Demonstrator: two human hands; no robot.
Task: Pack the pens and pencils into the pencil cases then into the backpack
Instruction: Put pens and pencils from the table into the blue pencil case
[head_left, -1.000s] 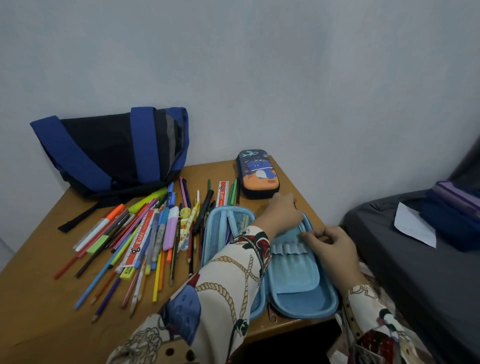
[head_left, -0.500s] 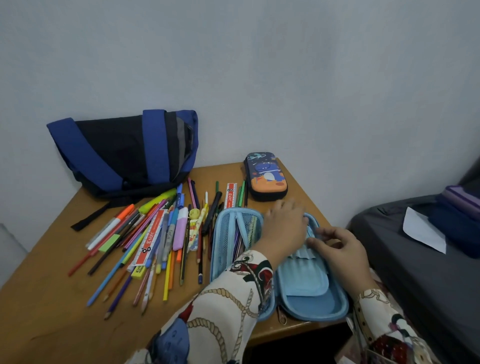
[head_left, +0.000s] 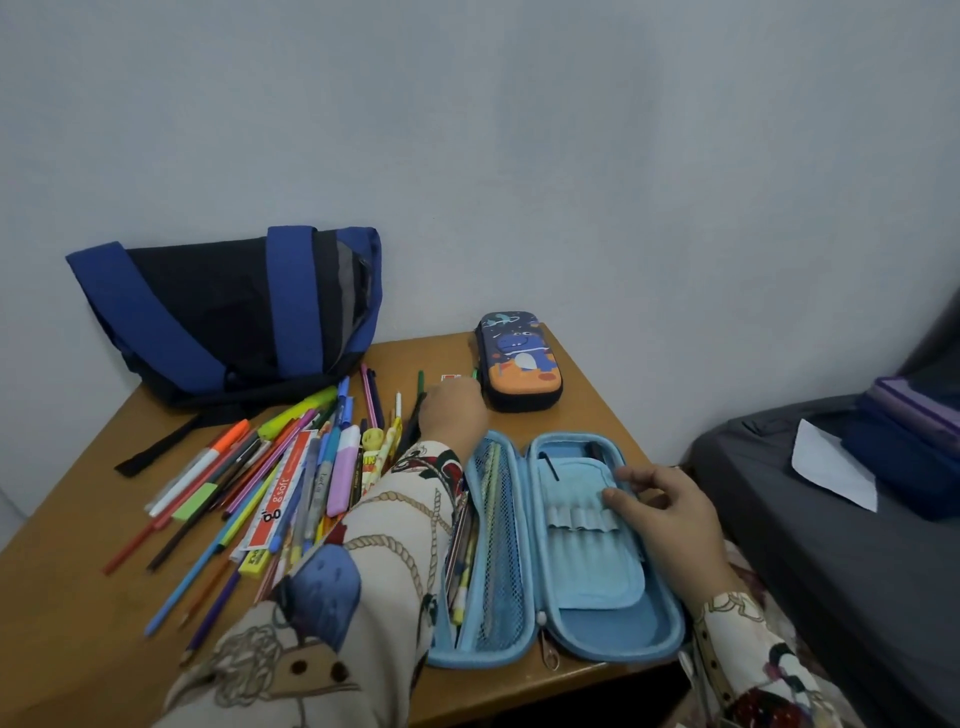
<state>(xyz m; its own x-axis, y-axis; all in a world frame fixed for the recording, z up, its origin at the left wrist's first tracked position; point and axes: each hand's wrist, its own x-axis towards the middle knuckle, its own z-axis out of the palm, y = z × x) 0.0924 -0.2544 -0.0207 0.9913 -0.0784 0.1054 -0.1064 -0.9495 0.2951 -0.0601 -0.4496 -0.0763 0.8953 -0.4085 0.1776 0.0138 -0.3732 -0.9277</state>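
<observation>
**Two pencil cases on the table, one lying open**

Two hands are seen over a brown wooden table (head_left: 587, 415). The left hand (head_left: 454, 415) is reached across to the far end of a spread of loose coloured pens and pencils (head_left: 270, 483) that covers the middle and left of the table; its fingers are curled down among them, but whether anything is held in its grip cannot be told. The right hand (head_left: 662, 501) is laid on the pale blue inner flap of an open light-blue hard-shell pencil case (head_left: 556, 545) at the near right edge, fingers relaxed and lightly spread, nothing gripped. A few pencils are lodged in the case's left mesh half. A closed dark-blue and orange dinosaur-print pencil case (head_left: 519, 361) is placed near the far right corner. A blue and black fabric backpack (head_left: 228, 312) is propped at the far left corner against the wall.
</observation>
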